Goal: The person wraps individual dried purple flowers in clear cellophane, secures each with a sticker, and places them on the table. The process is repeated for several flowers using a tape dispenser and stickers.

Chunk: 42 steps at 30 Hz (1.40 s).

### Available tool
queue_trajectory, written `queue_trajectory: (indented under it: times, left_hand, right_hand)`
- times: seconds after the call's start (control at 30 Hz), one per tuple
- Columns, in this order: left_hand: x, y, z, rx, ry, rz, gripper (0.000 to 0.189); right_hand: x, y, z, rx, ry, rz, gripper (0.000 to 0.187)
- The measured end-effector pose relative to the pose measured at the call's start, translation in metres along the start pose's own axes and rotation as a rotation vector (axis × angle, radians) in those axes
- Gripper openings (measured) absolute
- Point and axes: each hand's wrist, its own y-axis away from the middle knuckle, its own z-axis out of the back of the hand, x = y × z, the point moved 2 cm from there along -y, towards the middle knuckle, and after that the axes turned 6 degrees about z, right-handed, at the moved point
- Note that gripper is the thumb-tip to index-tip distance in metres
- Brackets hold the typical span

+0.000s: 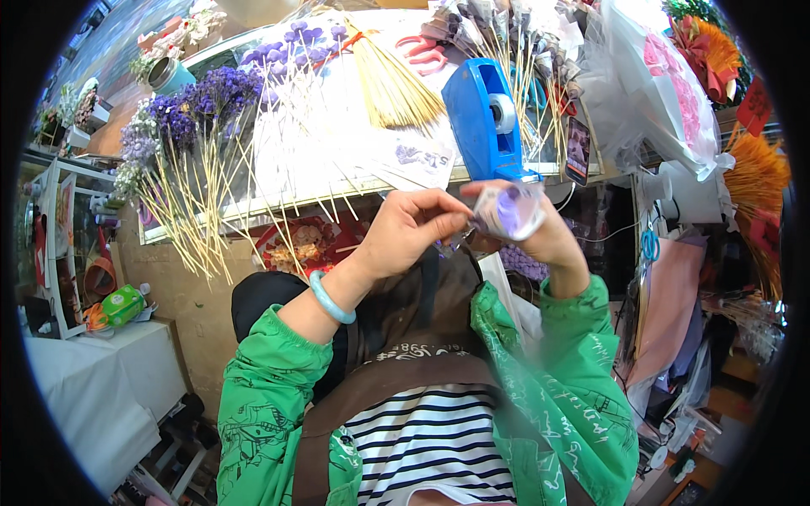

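In front of my apron, both hands meet at a small rolled cone [508, 212] of printed, shiny paper with purple inside it. My right hand [554, 239] wraps around the cone from behind, its fingers partly hidden by it. With thumb and forefinger, my left hand [410, 229] pinches the cone's narrow end, where a bit of clear film [453, 244] hangs below. A pale green bangle [330, 297] circles my left wrist. Just beyond the hands, a blue tape dispenser [471, 120] stands at the table's near edge. A printed banknote-like paper [421, 158] lies left of it.
Purple heart-topped sticks [294, 47] and purple dried flowers [218, 95] lie at the table's left, stems overhanging. A bundle of bare sticks [392, 82], pink-handled scissors [423, 54], wrapped cones on sticks [506, 31] and a phone [577, 150] are beyond. A wrapped bouquet [677, 82] stands right.
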Motion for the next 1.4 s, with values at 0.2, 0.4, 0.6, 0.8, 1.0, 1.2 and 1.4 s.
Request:
queue_trajectory:
  times: [0.2, 0.4, 0.6, 0.8, 1.0, 1.2, 1.4]
  left_hand:
    - [-0.008, 0.003, -0.015, 0.255, -0.527, -0.204, 0.009]
    - [0.000, 0.006, -0.019, 0.018, -0.813, -0.262, 0.008]
    - [-0.001, 0.002, -0.023, -0.207, -0.634, -0.383, 0.014]
    - [0.000, -0.015, -0.027, -0.345, -0.393, -0.257, 0.007]
    - [0.009, -0.031, -0.019, -0.295, 0.315, -0.017, 0.008]
    - [0.010, -0.022, -0.010, -0.209, 0.540, 0.040, 0.007]
    - [-0.014, 0.000, -0.027, 0.128, 0.305, 0.083, 0.008]
  right_hand:
    - [0.031, -0.016, 0.013, 0.727, 0.585, 0.125, 0.013]
    - [0.043, -0.001, -0.025, 0.548, 1.549, 0.597, 0.008]
    - [0.055, 0.012, -0.048, 0.255, 1.900, 0.679, 0.010]
    - [0.049, 0.003, -0.055, 0.088, 1.966, 0.697, 0.010]
    - [0.035, 0.000, -0.061, -0.133, 1.790, 0.591, 0.005]
    - [0.021, 0.027, -0.063, -0.293, 1.203, 0.614, 0.023]
    - [0.035, 0.050, 0.004, -0.024, 0.205, -0.100, 0.018]
